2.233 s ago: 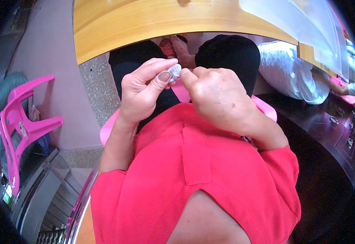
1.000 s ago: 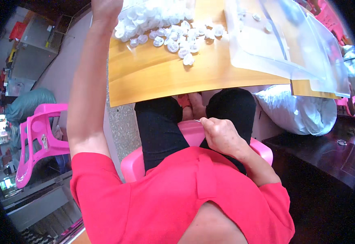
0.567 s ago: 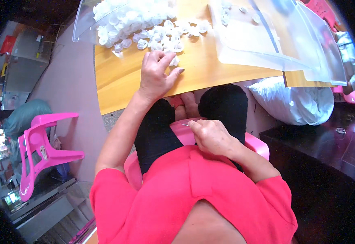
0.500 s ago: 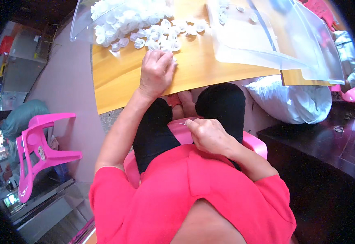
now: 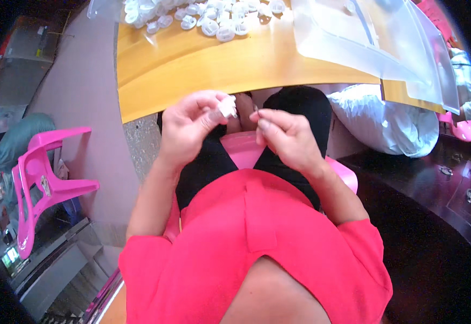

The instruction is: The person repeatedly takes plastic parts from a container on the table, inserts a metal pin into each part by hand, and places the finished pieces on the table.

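Observation:
My left hand (image 5: 184,129) pinches a small white plastic piece (image 5: 228,107) between thumb and fingers, held over my lap just off the near table edge. Opposite it, with a small gap between, my right hand (image 5: 288,137) is closed on a thin metal tool (image 5: 255,109). Only a short tip of that tool shows, too little to tell its kind. Beyond both hands, several translucent white plastic pieces (image 5: 209,27) lie loosely heaped on the wooden table (image 5: 203,65).
A clear plastic bin (image 5: 332,54) stands on the table's right side, its rim reaching the near edge. Below it on the right is a stuffed white sack (image 5: 386,124). To my left stands a pink plastic chair (image 5: 57,186). Another person's hand (image 5: 467,110) shows at far right.
My left hand has come back from the heap to over my lap with a white plastic piece in it. My right hand has risen toward it with the thin tool.

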Action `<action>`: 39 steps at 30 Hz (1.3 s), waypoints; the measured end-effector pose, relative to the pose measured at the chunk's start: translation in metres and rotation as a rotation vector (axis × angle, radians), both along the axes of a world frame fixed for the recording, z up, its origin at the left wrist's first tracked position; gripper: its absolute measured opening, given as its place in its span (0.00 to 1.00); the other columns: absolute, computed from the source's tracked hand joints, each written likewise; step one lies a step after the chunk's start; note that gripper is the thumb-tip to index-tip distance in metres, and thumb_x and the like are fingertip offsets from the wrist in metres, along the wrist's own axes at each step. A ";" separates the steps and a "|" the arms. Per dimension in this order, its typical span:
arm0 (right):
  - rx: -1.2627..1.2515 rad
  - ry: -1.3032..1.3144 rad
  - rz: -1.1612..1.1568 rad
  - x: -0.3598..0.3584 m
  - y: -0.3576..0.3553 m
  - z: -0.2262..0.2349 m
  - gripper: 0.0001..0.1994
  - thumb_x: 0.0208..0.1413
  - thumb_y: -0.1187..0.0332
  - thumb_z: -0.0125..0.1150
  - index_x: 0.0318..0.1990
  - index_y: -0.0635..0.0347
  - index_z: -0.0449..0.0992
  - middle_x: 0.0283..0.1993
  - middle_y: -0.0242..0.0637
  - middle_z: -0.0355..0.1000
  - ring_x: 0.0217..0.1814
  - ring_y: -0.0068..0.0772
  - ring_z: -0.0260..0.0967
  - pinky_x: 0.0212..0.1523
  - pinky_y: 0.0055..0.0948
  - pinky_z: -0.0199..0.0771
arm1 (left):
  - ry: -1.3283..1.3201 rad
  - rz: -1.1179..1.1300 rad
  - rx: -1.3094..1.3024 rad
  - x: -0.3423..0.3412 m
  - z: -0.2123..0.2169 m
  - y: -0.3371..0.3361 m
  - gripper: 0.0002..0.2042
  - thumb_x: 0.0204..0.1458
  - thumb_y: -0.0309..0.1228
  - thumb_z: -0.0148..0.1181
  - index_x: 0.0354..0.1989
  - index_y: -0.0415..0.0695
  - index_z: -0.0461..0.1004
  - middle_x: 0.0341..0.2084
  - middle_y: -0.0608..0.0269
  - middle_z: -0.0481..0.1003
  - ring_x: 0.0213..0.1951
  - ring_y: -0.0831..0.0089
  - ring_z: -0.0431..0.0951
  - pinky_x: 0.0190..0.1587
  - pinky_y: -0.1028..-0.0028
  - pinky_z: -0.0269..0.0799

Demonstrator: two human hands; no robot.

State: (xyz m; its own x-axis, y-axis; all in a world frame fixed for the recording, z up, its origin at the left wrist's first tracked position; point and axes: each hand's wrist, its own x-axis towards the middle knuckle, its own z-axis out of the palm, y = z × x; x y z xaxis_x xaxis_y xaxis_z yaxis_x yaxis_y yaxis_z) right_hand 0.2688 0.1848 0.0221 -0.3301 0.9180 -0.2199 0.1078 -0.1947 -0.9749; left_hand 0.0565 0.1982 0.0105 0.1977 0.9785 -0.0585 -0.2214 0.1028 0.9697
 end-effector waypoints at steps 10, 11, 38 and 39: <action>-0.242 0.157 -0.046 -0.026 -0.001 0.022 0.07 0.55 0.71 0.57 0.31 0.66 0.74 0.25 0.28 0.71 0.26 0.14 0.65 0.27 0.16 0.66 | 0.123 0.076 0.221 0.014 0.002 -0.045 0.15 0.46 0.14 0.60 0.45 0.34 0.72 0.40 0.54 0.73 0.41 0.70 0.75 0.44 0.75 0.72; -0.198 0.196 -0.113 -0.030 -0.002 0.019 0.06 0.55 0.71 0.57 0.32 0.66 0.74 0.25 0.28 0.71 0.26 0.13 0.65 0.26 0.16 0.66 | -0.078 0.089 0.051 0.017 0.001 -0.048 0.18 0.47 0.14 0.60 0.48 0.33 0.70 0.41 0.55 0.73 0.42 0.71 0.75 0.45 0.75 0.72; 0.766 -0.599 0.156 -0.052 -0.025 -0.008 0.24 0.43 0.84 0.54 0.52 0.68 0.69 0.22 0.43 0.66 0.22 0.40 0.68 0.23 0.35 0.70 | -0.200 0.148 0.014 -0.016 -0.029 -0.043 0.15 0.50 0.18 0.58 0.48 0.35 0.70 0.45 0.48 0.74 0.46 0.65 0.76 0.48 0.68 0.75; 0.785 -0.616 0.154 -0.052 -0.024 -0.008 0.24 0.42 0.84 0.54 0.52 0.68 0.69 0.22 0.42 0.65 0.22 0.40 0.68 0.23 0.35 0.70 | -0.204 0.155 0.013 -0.015 -0.029 -0.043 0.15 0.51 0.19 0.58 0.48 0.35 0.71 0.46 0.48 0.74 0.46 0.65 0.76 0.49 0.67 0.75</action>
State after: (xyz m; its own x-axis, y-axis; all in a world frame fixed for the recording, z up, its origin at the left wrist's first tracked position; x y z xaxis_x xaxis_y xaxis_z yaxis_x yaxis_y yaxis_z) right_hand 0.2172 0.1605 0.0146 -0.4902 0.8332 0.2561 0.6057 0.5369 -0.5873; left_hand 0.0416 0.1551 -0.0182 0.0519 0.9985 -0.0201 -0.4245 0.0402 0.9045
